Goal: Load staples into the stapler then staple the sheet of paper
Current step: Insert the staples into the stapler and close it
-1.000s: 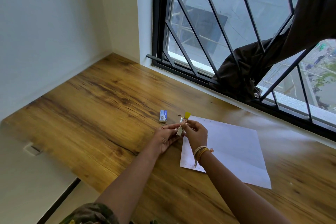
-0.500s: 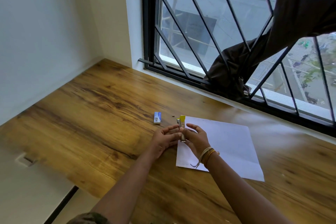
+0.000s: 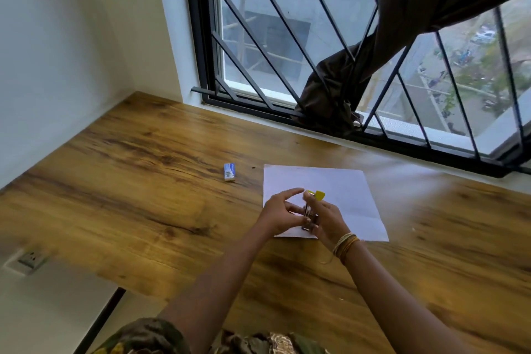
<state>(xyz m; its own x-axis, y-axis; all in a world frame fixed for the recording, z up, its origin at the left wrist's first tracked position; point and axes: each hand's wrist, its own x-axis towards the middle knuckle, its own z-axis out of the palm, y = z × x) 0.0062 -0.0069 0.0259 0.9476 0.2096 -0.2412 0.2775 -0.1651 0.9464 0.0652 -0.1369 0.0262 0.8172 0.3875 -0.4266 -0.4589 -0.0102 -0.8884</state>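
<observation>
A small stapler (image 3: 311, 210), metal-bodied with a yellow end, is held upright just below the centre of the frame, over the near left corner of a white sheet of paper (image 3: 344, 195); the yellow end points up and away, the metal end down toward the sheet's near edge; whether the stapler touches the paper cannot be told. The right hand (image 3: 327, 217) is wrapped around the stapler from the right, its fingers curled on the body and its index fingertip set against the yellow end; thread bands are worn at its wrist. The left hand (image 3: 280, 211) is placed just beside it on the left; its lower fingers are bent in against the metal part, while the index finger is stretched out above, toward the yellow end and just short of it; whether anything is pinched between those fingers is not clear, the area being blurred. The paper lies flat on a wooden desk (image 3: 143, 181) below a barred window (image 3: 287, 37); a small blue and white staple box (image 3: 229, 171) lies on the desk to the left of the sheet, well apart from both hands.
</observation>
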